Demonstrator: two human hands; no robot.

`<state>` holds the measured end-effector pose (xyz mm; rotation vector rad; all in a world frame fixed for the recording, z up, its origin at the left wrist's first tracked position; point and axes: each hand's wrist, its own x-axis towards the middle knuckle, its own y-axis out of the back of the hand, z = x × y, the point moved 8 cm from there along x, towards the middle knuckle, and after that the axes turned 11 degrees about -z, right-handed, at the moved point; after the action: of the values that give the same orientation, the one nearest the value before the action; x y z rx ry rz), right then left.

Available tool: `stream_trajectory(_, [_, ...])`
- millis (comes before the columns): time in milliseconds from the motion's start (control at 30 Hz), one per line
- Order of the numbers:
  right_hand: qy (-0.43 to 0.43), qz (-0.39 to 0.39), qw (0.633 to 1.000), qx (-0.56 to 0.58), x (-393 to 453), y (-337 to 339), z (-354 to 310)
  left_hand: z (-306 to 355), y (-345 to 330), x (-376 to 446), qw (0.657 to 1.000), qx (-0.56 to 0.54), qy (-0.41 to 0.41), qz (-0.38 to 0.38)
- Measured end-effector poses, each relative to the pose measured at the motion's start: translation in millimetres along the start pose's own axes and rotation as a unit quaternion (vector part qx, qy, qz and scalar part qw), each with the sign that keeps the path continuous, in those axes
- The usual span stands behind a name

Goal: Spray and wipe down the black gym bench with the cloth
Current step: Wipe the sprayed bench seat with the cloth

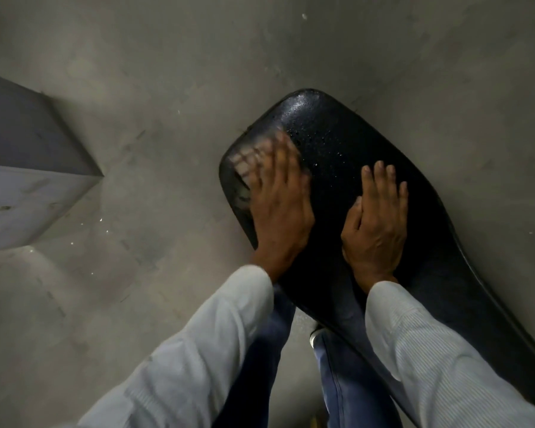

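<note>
Your left hand point(278, 193) lies flat on the near-left part of the black gym bench point(346, 143), fingers spread and pressing the cloth point(247, 162) against the pad. The cloth is blurred, a pale checked patch under and ahead of your fingertips, close to the rounded left edge. It is pinned by pressure; whether any of it is pinched between your fingers cannot be told. Your right hand point(377, 217) rests palm down just beside it, on bare vinyl, fingers close together and holding nothing; it looks like a brace.

Spray droplets point(318, 143) bead on the far end of the pad, beyond your fingertips, so the wiping seems to be underway with the wet area ahead not yet covered. No spray bottle is in view.

To do this stroke well, keep your palm flat so the cloth carries even pressure, not just the fingertips. Work from the rounded end toward yourself in overlapping passes, so the beads are gathered rather than pushed off onto the grey floor point(167, 88). The cloth sits near the left rim; keep it under your hand or it may slide over the edge. Lift your right hand once the left reaches that patch, since the vinyl beneath it also needs wiping. The surface is likely slick where wet, so lean your weight on the dry side.
</note>
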<state>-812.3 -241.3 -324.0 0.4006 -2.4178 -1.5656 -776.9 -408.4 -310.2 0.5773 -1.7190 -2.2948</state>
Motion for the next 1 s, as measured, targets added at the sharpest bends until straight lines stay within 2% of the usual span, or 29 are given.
stream_trajectory(67, [-0.001, -0.008, 1.000, -0.003, 1, 0, 0, 12, -7, -34, 0.994, 0.011, -0.104, -0.032])
stream_trajectory(100, [-0.001, -0.010, 1.000, -0.003, 0, 0, 0, 5, -10, -47, 0.992, 0.016, -0.118, -0.039])
stream_trajectory(167, [-0.002, -0.011, 1.000, -0.001, 0, 0, 1, -19, -6, -47, 0.996, 0.034, -0.073, -0.027])
stream_trajectory(267, [-0.005, -0.013, 1.000, -0.009, 0, -3, 2, -42, 8, -4, 0.998, 0.038, 0.048, 0.012])
stream_trajectory(333, [-0.004, -0.014, 1.000, -0.016, -1, -5, 3, -29, 11, 31, 0.998, 0.003, 0.067, 0.019])
stream_trajectory(433, [0.001, -0.025, 1.000, -0.011, -1, -7, 4, 15, 8, 55, 1.000, -0.008, -0.009, -0.004])
stream_trajectory(567, [-0.039, -0.014, 0.999, 0.018, -1, -2, 10, 32, -3, 4, 0.983, 0.009, -0.171, -0.063])
stream_trajectory(633, [-0.084, -0.011, 0.996, 0.015, -3, 0, 14, 4, -3, -20, 0.986, 0.019, -0.151, -0.064])
stream_trajectory(700, [-0.101, -0.014, 0.995, 0.001, -4, 0, 15, -22, 2, -11, 0.995, 0.035, -0.082, -0.039])
stream_trajectory(767, [-0.098, -0.017, 0.995, -0.005, -4, -2, 16, -27, 11, 17, 0.999, 0.038, -0.014, -0.009])
stream_trajectory(833, [-0.092, -0.015, 0.996, -0.009, -3, -2, 16, -9, 14, 49, 1.000, 0.009, 0.006, 0.002])
stream_trajectory(900, [-0.089, -0.011, 0.996, -0.011, -4, -2, 16, 22, 10, 69, 0.999, -0.014, -0.035, -0.009])
stream_trajectory(1000, [-0.081, -0.011, 0.997, -0.008, -4, -2, 17, 66, -3, 52, 0.982, -0.005, -0.180, -0.059])
